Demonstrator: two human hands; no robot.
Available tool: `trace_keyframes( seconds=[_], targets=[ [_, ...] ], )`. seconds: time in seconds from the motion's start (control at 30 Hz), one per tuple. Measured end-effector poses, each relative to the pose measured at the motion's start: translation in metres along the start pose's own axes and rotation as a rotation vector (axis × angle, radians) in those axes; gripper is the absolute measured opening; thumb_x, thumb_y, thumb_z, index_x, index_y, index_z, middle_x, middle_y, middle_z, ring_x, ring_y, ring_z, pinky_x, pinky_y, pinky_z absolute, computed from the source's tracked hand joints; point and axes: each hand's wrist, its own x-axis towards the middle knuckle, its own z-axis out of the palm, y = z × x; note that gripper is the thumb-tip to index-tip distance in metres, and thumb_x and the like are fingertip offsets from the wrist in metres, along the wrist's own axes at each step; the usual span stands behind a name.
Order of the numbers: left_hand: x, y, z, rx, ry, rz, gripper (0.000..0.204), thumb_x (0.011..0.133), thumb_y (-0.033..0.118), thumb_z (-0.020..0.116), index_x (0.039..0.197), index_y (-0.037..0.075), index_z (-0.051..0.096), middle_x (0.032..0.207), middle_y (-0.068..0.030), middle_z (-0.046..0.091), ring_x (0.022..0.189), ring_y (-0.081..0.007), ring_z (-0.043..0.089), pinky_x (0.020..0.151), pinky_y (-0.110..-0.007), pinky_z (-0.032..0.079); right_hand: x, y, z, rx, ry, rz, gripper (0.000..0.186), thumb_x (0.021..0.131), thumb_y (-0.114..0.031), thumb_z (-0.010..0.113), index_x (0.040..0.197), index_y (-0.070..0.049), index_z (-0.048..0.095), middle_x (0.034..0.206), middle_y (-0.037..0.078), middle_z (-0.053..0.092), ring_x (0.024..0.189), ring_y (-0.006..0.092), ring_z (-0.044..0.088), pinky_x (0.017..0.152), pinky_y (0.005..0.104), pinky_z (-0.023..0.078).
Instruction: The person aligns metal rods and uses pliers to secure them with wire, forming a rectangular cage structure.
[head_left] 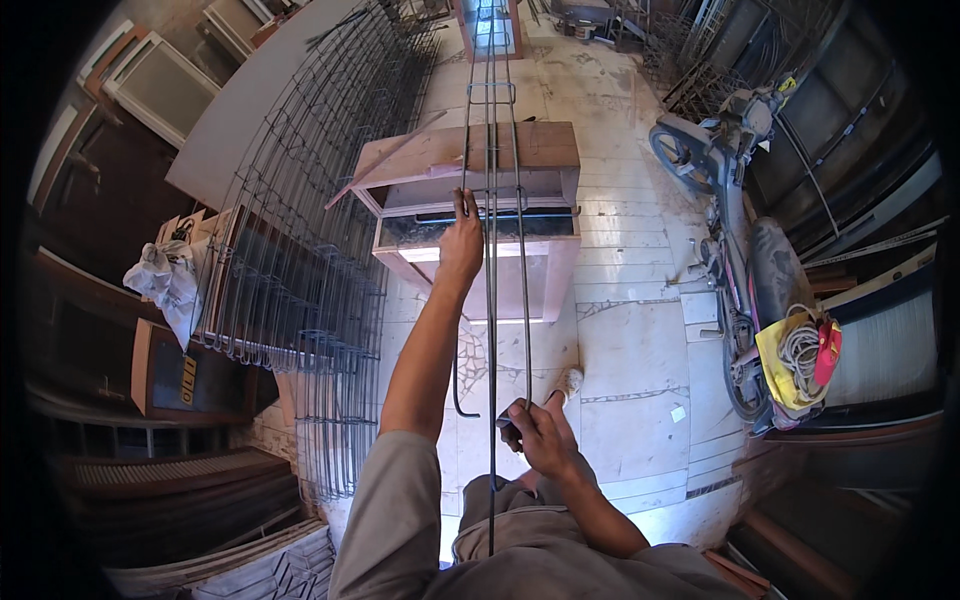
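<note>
Over the wooden stand: hands on a rebar cage

Across the wooden stand (470, 150) lies the rebar cage (492, 300). Left hand (461, 240) grips a bar above the stand; right hand (540, 435) is closed around a small dark tool on a nearer bar. Left of the stand lean finished cages (300, 260) and white bags (165, 280); right, a scooter (740, 270) with a yellow bag (785, 360).

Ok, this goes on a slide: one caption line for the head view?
Left hand grips long steel reinforcing bars over a wooden trestle; right hand holds one near the waist.
</note>
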Motion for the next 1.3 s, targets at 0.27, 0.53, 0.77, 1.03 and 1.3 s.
trace_keyframes(
  seconds=[0.27,0.53,0.77,1.03,1.3],
  targets=[
    [0.003,0.004,-0.003,-0.015,-0.045,-0.042,0.082,0.078,-0.002,0.051,0.149,0.012,0.013,0.150,-0.0276,0.016,0.079,-0.0422,0.066,0.062,-0.045,0.055,-0.002,-0.013,0.004,0.065,-0.011,-0.016,0.038,0.100,-0.034,0.041,0.084,-0.003,0.055,0.064,0.002,0.051,0.054,0.0073,0.045,0.050,0.0225,0.037],
    [0.004,-0.001,-0.001,0.003,-0.052,-0.007,0.079,0.079,-0.002,0.050,0.149,0.009,0.014,0.149,-0.0290,0.018,0.079,-0.0415,0.066,0.064,-0.046,0.055,-0.003,-0.016,0.005,0.105,-0.008,-0.001,0.045,0.096,-0.042,0.044,0.081,-0.002,0.056,0.062,0.005,0.051,0.053,0.0101,0.044,0.050,0.0233,0.035],
    [0.003,-0.002,0.000,-0.040,-0.025,0.004,0.077,0.081,-0.002,0.049,0.148,0.007,0.014,0.148,-0.0311,0.018,0.078,-0.0438,0.065,0.064,-0.048,0.055,-0.003,-0.008,0.002,0.260,-0.043,0.014,0.045,0.096,-0.041,0.046,0.082,0.000,0.056,0.061,0.005,0.051,0.050,0.0106,0.042,0.048,0.0237,0.033],
    [0.003,-0.001,0.003,-0.059,-0.011,0.013,0.076,0.081,-0.002,0.048,0.148,0.006,0.014,0.147,-0.0323,0.018,0.079,-0.0447,0.065,0.065,-0.049,0.055,-0.004,-0.005,0.000,0.433,-0.073,0.051,0.044,0.095,-0.041,0.049,0.082,0.000,0.057,0.060,0.004,0.049,0.046,0.0094,0.038,0.046,0.0231,0.031],
    [0.004,0.000,-0.002,-0.050,-0.026,0.003,0.075,0.081,-0.002,0.048,0.148,0.007,0.015,0.147,-0.0320,0.018,0.080,-0.0447,0.065,0.066,-0.049,0.055,0.005,0.009,0.004,0.208,0.052,-0.053,0.034,0.094,-0.035,0.054,0.073,-0.010,0.050,0.059,-0.002,0.043,0.048,0.0074,0.037,0.045,0.0215,0.030]
  ],
)
